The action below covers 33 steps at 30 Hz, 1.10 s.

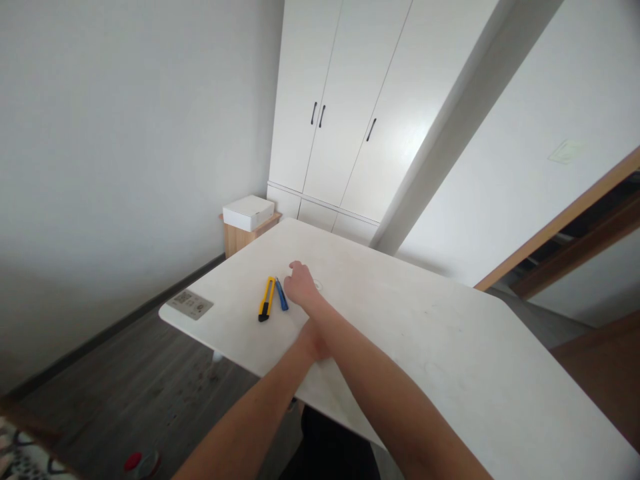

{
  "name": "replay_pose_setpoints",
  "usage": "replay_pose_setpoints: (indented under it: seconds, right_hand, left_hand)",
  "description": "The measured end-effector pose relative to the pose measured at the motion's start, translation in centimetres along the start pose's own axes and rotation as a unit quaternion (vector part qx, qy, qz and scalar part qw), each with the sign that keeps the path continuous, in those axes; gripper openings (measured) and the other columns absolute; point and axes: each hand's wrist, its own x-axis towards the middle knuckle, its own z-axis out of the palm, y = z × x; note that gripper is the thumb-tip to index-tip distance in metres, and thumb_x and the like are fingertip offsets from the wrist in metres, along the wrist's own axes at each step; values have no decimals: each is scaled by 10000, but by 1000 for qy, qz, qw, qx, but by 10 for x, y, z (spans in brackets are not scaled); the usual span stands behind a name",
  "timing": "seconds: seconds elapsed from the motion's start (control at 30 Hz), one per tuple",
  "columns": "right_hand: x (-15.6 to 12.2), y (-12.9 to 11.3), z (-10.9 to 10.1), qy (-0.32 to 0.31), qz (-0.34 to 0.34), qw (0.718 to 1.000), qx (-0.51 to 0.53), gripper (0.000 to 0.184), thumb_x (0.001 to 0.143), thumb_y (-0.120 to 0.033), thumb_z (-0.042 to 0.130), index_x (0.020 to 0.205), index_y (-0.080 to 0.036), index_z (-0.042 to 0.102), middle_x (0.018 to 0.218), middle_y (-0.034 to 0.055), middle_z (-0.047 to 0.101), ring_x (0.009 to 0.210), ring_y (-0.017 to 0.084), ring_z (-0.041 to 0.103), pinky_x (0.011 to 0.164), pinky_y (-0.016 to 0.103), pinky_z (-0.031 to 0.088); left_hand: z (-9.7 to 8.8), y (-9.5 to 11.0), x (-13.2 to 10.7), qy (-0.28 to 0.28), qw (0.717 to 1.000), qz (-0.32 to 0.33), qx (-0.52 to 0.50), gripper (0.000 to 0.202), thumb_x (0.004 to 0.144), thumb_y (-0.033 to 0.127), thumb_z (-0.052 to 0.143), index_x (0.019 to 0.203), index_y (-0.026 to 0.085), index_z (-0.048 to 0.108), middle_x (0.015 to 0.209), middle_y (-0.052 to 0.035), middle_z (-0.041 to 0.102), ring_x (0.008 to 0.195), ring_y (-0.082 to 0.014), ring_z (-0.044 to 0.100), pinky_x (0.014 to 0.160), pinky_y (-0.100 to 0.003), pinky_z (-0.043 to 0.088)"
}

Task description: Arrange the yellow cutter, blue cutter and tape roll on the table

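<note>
A yellow utility knife (267, 300) with a black end lies on the white table (390, 307). Just right of it is a smaller blue utility knife (282, 295), its upper end close to my right hand. My right hand (301, 285) is seen from the back, over the table, fingers curled in; anything inside them is hidden. I cannot tell whether it touches the blue knife. My left hand (316, 341) rests low at the table, passing under my right forearm, which covers its fingers.
A printed label (191, 304) is stuck on the table's left corner. Behind stands a wooden cabinet (237, 241) bearing a white box (249, 212). Tall white wardrobes (350, 100) line the back. A red-lidded container (134, 461) is on the floor at lower left.
</note>
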Motion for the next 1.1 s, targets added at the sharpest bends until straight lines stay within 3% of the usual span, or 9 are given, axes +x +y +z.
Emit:
replay_pose_setpoints:
  seconds: [0.13, 0.23, 0.37, 0.47, 0.57, 0.7, 0.83, 1.1]
  right_hand:
    - [-44, 62, -48, 44, -5, 997, 59, 311, 839, -183, 475, 1132, -188, 579, 1142, 73, 624, 1018, 175, 577, 946, 321, 435]
    - [-96, 129, -76, 68, 56, 994, 63, 259, 849, -218, 460, 1049, -215, 625, 1053, 51, 671, 957, 191, 613, 907, 333, 466]
    - [-164, 210, -96, 89, 149, 985, 3, 242, 862, -240, 438, 972, -236, 653, 1001, 63, 695, 936, 229, 635, 879, 363, 486]
    - [-202, 246, -105, 105, 140, 984, -43, 262, 887, -278, 432, 1026, -219, 647, 1053, 75, 676, 963, 220, 627, 898, 358, 475]
    - [-227, 259, -107, 128, 97, 981, -109, 284, 913, -327, 442, 1087, -210, 633, 1077, 92, 645, 1001, 223, 600, 931, 356, 445]
    - [-243, 259, -100, 158, 113, 968, -160, 273, 933, -334, 434, 1067, -198, 629, 1028, 92, 617, 957, 207, 592, 892, 312, 437]
    - [-246, 260, -95, 160, 132, 962, -175, 239, 933, -326, 445, 1031, -206, 627, 999, 77, 612, 887, 188, 596, 819, 283, 433]
    - [-247, 263, -95, 158, 140, 964, -158, 225, 935, -298, 449, 1047, -213, 625, 995, 63, 618, 913, 170, 584, 830, 258, 406]
  left_hand:
    - [-8, 2, -4, 2, 1000, 16, 20, 319, 923, 316, 385, 931, 179, 673, 962, -143, 700, 905, -267, 634, 803, -397, 448]
    - [-12, 4, -4, 11, 999, 20, 34, 347, 930, 332, 352, 809, 189, 645, 843, -108, 685, 775, -224, 636, 721, -354, 446]
    - [-14, 6, -4, 18, 998, 16, 53, 297, 919, 317, 375, 752, 206, 593, 817, -68, 670, 771, -189, 617, 706, -307, 419]
    - [-13, 5, -4, 18, 998, 16, 55, 308, 931, 320, 358, 741, 206, 571, 814, -57, 662, 774, -184, 606, 712, -301, 402]
    - [-13, 5, -4, 19, 997, 20, 67, 328, 940, 329, 339, 726, 204, 553, 800, -50, 655, 767, -186, 600, 704, -298, 387]
    - [-15, 5, -4, 15, 996, 17, 86, 332, 948, 339, 324, 733, 209, 541, 812, -46, 654, 779, -189, 596, 702, -294, 375]
    - [-16, 6, -4, 10, 995, 19, 101, 351, 955, 356, 306, 726, 210, 529, 795, -40, 642, 766, -185, 585, 685, -287, 361]
    - [-12, 1, -3, 18, 994, 18, 105, 346, 947, 365, 320, 739, 204, 544, 771, -35, 632, 752, -178, 582, 685, -281, 352]
